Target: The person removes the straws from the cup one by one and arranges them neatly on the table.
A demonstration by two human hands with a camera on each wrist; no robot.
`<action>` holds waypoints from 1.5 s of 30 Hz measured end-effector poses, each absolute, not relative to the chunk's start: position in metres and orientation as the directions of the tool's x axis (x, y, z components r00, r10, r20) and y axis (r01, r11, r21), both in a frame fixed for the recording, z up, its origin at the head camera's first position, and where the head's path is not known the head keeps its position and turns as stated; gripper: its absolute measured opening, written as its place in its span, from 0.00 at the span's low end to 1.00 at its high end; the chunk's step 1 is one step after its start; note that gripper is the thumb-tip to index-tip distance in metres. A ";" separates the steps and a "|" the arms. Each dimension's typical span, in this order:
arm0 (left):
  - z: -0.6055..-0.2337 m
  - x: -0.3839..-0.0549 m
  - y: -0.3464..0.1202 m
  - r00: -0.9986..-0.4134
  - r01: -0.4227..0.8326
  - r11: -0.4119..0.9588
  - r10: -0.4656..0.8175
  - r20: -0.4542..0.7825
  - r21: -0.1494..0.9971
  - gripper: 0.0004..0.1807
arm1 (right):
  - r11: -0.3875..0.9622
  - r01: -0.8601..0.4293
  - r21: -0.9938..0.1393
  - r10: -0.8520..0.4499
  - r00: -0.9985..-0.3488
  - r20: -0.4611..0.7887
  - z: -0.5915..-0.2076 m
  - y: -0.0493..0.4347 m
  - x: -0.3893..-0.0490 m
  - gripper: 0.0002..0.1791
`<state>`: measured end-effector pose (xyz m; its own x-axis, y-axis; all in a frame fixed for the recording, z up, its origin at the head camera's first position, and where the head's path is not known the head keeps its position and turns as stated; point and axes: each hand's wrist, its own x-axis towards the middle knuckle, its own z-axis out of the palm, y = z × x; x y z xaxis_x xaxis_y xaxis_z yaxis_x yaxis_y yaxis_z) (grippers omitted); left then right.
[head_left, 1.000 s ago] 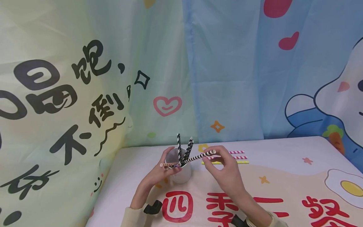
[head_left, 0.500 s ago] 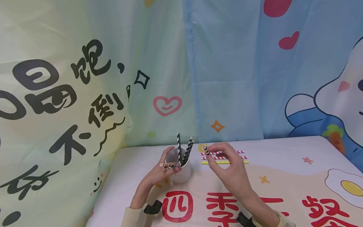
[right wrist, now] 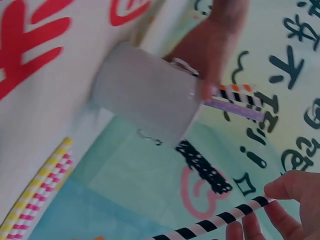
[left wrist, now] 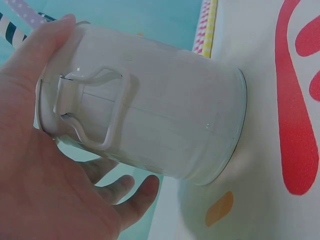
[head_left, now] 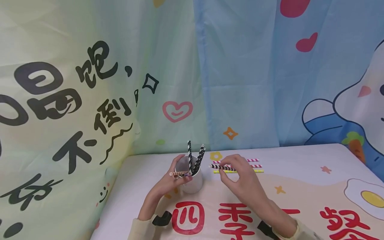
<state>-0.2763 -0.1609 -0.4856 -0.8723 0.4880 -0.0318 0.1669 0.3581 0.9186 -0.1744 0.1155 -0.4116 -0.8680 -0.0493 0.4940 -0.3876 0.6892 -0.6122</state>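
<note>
My right fingers [right wrist: 289,185], barely parted, pinch black-striped straw [right wrist: 227,217]; probably light, crushable paper, grip mid-length softly; left fingers [left wrist: 138,201] hold cup [left wrist: 165,110]

A white table [head_left: 300,163] has a wavy beige area printed across its front, with large red characters [head_left: 187,218], small orange and pink stars and, toward the right side, a fried egg [head_left: 364,193]. A white cup [head_left: 193,185] stands upright on the left half. Just right of it, two pink-and-white straws [head_left: 256,165] and a yellow straw [head_left: 259,171] lie side by side, roughly parallel, the yellow one nearest the front, their middles partly hidden.
</note>
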 end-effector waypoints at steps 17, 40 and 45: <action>-0.487 -0.278 -0.162 -0.868 0.185 0.363 0.496 -0.021 0.913 0.51 | 0.868 -0.312 -0.386 -0.128 -0.892 0.434 -0.460 0.131 -0.200 0.15; -0.485 -0.275 -0.163 -0.857 0.188 0.366 0.514 -0.029 0.912 0.51 | 0.972 -0.228 -0.057 -0.210 -0.951 0.226 -0.511 0.123 -0.224 0.30; -0.484 -0.276 -0.162 -0.859 0.177 0.366 0.510 -0.038 0.914 0.50 | 0.968 -0.249 -0.012 -0.240 -0.946 0.218 -0.511 0.121 -0.230 0.28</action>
